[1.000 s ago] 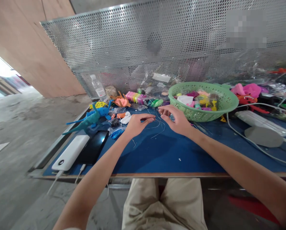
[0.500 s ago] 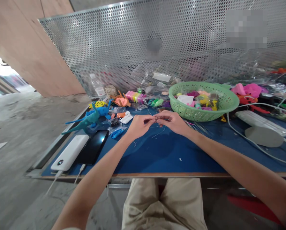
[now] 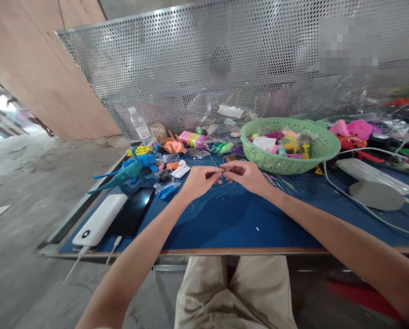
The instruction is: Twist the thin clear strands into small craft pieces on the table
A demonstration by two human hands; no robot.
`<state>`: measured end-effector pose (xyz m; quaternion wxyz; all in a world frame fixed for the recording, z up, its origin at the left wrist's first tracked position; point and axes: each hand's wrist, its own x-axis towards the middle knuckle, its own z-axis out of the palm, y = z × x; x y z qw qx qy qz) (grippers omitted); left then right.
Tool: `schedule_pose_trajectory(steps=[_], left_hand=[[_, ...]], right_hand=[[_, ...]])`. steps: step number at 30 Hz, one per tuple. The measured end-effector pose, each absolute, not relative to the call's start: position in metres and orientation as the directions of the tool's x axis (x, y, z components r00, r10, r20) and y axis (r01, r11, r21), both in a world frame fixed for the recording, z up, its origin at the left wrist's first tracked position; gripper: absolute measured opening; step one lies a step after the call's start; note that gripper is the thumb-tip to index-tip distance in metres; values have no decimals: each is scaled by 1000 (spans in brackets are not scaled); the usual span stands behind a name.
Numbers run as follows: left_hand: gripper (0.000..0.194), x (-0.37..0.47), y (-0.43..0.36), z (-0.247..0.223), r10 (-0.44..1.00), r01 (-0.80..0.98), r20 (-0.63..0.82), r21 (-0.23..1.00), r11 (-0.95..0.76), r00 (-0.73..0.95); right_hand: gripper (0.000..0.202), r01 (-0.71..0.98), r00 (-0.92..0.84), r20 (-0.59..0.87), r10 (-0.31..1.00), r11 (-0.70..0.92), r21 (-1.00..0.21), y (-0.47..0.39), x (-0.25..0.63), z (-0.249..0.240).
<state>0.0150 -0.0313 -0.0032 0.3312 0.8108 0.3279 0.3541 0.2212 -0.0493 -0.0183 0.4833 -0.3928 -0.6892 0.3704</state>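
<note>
Above the blue table mat [image 3: 218, 228], my left hand [image 3: 202, 180] and my right hand [image 3: 243, 176] meet at the fingertips. Both are pinched closed on something small; thin wire-like strands show around the fingers, but what each hand holds is too small to name. Just right of and behind my right hand stands a green basket [image 3: 290, 165] with colourful clay pieces in it. A white clay lump [image 3: 180, 169] and a bagged blue lump [image 3: 166, 189] lie to the left of my left hand.
Blue and teal dinosaur figures [image 3: 131, 170], a white power bank [image 3: 100, 219] and a black phone [image 3: 134, 212] are at left. A bottle [image 3: 141, 128] stands by the perforated metal panel [image 3: 191, 59]. At right lie a grey disc [image 3: 376, 195], cables and thin wires [image 3: 283, 183].
My fingertips have shifted slightly against each other, still meeting in the same place. At the far left background, part of a person now shows.
</note>
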Motion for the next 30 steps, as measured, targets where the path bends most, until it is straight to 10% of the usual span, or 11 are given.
schedule_pose_trajectory(steps=[8,22,30], left_hand=[[20,15,-31,-5,825,321,298,816,-481,480],[23,7,-23,-9,604,461,457,392,-796,653],[16,5,-24,-10,593,455,468,383,-804,656]], right_hand=[[27,162,-257,249,934,296,-941,-46,223,-18],[32,13,-308,116,944,125,-992,-46,222,-18],[33,58,-319,106,942,132,-990,-46,224,-14]])
